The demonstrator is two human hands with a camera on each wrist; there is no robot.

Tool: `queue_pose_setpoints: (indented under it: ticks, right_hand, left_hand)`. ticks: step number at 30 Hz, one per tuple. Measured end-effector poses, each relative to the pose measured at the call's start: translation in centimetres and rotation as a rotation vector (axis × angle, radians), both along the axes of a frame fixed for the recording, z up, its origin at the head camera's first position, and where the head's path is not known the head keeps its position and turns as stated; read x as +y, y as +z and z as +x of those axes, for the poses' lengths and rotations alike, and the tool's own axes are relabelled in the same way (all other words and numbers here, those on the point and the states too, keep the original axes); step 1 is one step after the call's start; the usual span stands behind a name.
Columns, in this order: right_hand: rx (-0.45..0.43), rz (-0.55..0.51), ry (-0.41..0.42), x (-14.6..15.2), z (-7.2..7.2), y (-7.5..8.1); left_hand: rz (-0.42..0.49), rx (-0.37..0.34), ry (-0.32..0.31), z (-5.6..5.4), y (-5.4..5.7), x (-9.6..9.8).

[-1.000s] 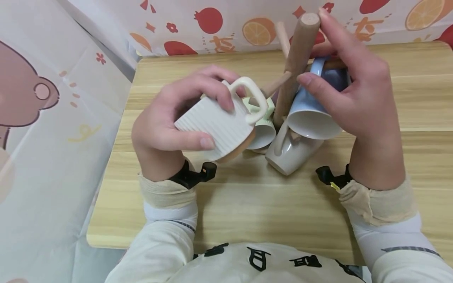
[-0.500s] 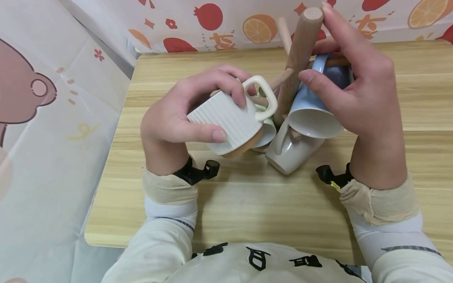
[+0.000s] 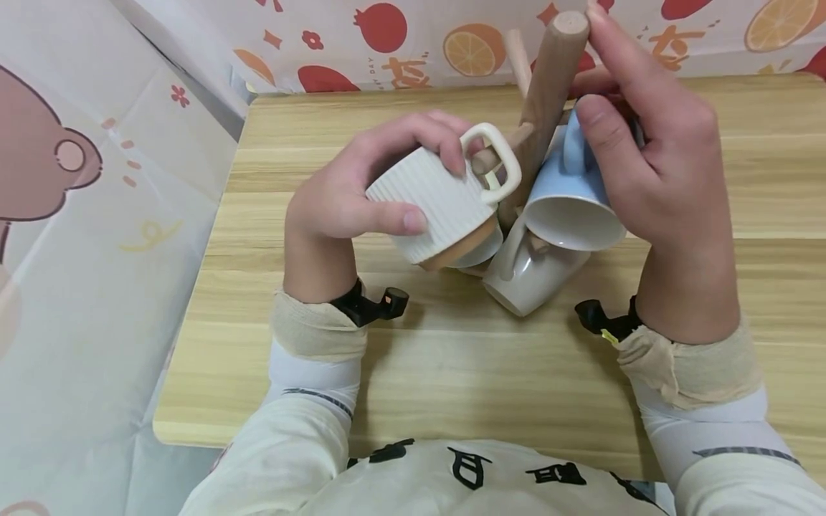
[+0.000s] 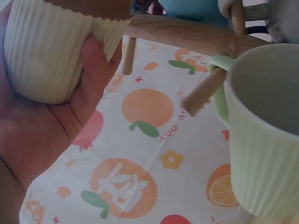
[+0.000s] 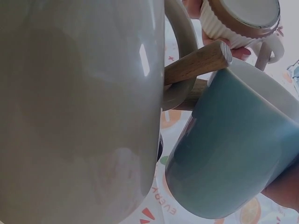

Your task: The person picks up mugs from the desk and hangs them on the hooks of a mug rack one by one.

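My left hand (image 3: 361,183) grips a white ribbed mug (image 3: 435,197) with a tan base, tilted, its rim toward the palm. The end of a wooden peg (image 3: 484,160) shows in the mug's handle opening. That peg belongs to a wooden mug tree (image 3: 551,79). My right hand (image 3: 665,158) is curled round a blue mug (image 3: 568,204) on the tree. Its thumb lies beside the blue handle, and the index fingertip touches the top of the post. Part of the fingers is hidden behind the post and mug.
A grey-beige mug (image 3: 532,283) hangs low at the front of the tree. A pale green ribbed mug (image 4: 261,149) hangs by its handle on another peg, mostly hidden in the head view. The wooden table (image 3: 452,387) meets a fruit-print cloth (image 3: 419,50) at the back.
My left hand has carried the white mug rightward and slightly up, bringing its handle to the peg. The right thumb has shifted right and the blue handle has turned; the index finger stays at the post.
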State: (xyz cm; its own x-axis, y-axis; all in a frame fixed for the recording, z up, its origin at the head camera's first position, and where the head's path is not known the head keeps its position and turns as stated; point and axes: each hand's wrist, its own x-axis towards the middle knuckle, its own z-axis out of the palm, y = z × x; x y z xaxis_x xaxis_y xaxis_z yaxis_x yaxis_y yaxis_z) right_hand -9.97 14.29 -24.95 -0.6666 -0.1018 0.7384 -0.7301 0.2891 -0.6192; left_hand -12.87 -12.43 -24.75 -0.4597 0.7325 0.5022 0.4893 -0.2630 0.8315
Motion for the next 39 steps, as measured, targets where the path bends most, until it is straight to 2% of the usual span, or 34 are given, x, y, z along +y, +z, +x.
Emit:
queue_pose_setpoints:
  ticks: [5, 10, 13, 18, 20, 27, 33, 39]
  right_hand:
    - [0.018, 0.028, 0.007, -0.1, 0.1, -0.1]
    - [0.028, 0.043, 0.000, -0.1, 0.1, 0.0]
    - [0.020, 0.027, -0.006, -0.2, 0.1, 0.0]
    - [0.017, 0.013, -0.004, -0.2, 0.1, 0.0]
    - [0.018, 0.012, -0.001, -0.2, 0.0, 0.0]
    - [0.011, 0.009, -0.008, -0.2, -0.1, 0.0]
    - [0.005, 0.000, -0.015, 0.0, -0.1, 0.0]
    - [-0.006, -0.007, -0.023, 0.0, -0.1, 0.0]
  left_hand:
    - [0.021, -0.084, -0.008, -0.4, -0.7, 0.2]
    - [0.033, -0.179, 0.011, -0.7, -0.9, 0.6]
    - [0.018, -0.159, 0.022, -0.9, -1.0, 1.0]
    - [-0.060, -0.018, 0.050, -1.1, -1.2, 1.1]
    - [-0.074, 0.016, 0.064, -1.3, -1.3, 1.2]
    - [-0.067, -0.003, 0.080, -1.7, -1.6, 1.9]
    - [-0.037, -0.053, 0.058, -2.0, -1.8, 2.4]
    - [-0.037, -0.080, 0.062, -1.9, -1.8, 2.5]
